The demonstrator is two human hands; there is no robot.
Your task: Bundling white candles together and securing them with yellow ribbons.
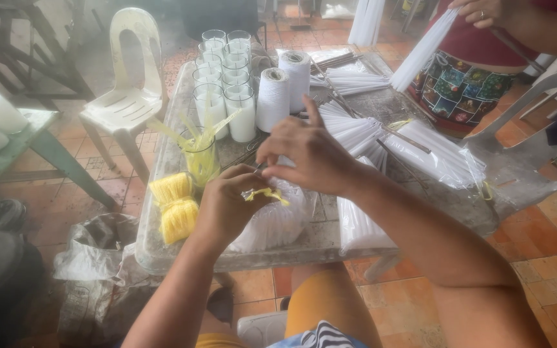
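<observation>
My left hand (227,209) pinches the yellow tie (264,193) on the plastic bag (278,222); right hand (307,154) pinches its other end, keeping it taut.

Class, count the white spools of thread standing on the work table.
2. One spool of thread stands beside the candle glasses; the other spool is just behind it, to its right. More could be hidden behind them.

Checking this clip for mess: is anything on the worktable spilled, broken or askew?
Nothing spilled or broken shows. The white sticks lie fanned in loose, crossing piles, and yellow strips splay from the glass. The hands work over a bag.
</observation>
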